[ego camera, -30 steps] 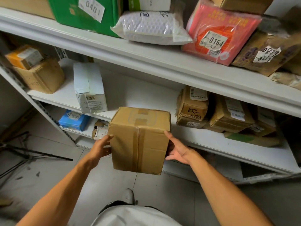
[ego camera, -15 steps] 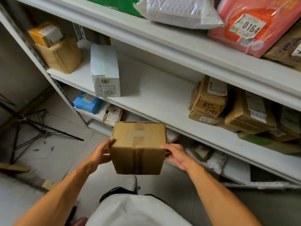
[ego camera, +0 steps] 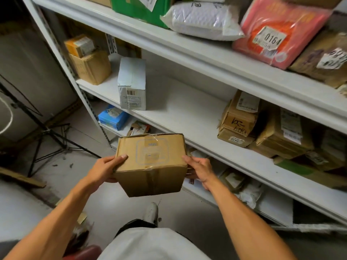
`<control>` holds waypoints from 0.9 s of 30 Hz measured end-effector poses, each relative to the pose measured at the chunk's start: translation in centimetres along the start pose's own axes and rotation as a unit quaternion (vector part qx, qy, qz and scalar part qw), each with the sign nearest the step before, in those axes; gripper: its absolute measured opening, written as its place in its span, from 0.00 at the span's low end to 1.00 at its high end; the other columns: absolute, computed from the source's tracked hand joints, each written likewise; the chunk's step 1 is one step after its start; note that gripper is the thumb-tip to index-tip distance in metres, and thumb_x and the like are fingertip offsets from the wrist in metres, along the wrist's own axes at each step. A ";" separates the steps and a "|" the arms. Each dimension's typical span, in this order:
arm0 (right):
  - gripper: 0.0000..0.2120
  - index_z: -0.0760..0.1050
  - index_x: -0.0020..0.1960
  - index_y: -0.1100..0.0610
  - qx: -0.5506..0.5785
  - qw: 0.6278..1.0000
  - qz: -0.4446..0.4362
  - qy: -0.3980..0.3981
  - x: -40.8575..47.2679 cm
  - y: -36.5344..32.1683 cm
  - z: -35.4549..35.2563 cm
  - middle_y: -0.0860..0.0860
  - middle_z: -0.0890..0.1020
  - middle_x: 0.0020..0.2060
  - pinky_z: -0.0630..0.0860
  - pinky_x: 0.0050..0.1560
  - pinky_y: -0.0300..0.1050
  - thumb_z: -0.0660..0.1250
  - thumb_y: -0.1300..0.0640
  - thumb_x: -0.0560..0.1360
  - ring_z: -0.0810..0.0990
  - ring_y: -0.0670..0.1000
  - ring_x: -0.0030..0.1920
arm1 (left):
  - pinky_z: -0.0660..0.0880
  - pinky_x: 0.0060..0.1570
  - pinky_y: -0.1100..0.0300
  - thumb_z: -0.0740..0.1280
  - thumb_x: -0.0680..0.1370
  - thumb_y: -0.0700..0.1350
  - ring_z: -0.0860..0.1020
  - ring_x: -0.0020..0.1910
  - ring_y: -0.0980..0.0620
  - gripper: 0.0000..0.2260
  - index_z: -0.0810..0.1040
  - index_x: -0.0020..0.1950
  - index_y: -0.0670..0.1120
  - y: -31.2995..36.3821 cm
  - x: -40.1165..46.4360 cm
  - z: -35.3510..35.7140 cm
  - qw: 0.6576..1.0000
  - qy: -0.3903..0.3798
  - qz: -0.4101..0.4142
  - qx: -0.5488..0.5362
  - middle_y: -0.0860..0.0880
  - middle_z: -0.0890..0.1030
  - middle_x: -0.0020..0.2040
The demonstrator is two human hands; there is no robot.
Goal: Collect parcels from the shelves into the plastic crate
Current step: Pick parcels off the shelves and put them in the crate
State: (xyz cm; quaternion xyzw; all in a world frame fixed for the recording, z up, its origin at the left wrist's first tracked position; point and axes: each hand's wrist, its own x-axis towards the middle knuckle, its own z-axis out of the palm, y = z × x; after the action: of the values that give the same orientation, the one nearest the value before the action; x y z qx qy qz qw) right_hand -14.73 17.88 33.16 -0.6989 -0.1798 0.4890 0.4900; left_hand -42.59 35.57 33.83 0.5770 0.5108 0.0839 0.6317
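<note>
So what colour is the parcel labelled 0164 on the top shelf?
Pink-red, glossy plastic, with a white label: the 0164 parcel, clearest in the head view.

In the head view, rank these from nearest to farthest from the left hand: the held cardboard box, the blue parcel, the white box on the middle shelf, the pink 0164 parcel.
1. Cardboard box, gripped by the left hand.
2. Blue parcel, lower shelf.
3. White box, middle shelf.
4. Pink 0164 parcel, top shelf, right.

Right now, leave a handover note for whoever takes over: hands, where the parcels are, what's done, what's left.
Left hand and right hand grip opposite sides of the brown cardboard box, held in the air in front of the middle shelf.
Done: this box is off the shelves.
Left: put it in the plastic crate, which is not in view; a white carton and taped brown parcels remain shelved.
</note>
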 end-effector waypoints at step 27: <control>0.43 0.79 0.63 0.53 0.172 0.963 -0.187 0.090 -7.1 -1.1 -5.5 0.51 0.85 0.58 0.78 0.61 0.45 0.85 0.38 0.53 0.83 0.50 0.59 | 0.79 0.57 0.62 0.75 0.71 0.38 0.81 0.61 0.53 0.32 0.73 0.74 0.47 10.9 -1.0 4.5 0.967 -0.116 0.228 -0.012 0.52 0.84 0.60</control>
State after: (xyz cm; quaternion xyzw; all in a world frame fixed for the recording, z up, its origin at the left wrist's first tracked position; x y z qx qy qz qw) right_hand -13.04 10.39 37.99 -0.5994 -0.1758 0.3474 0.6994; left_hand -34.44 35.46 42.38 0.6763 0.2884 0.1640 0.6577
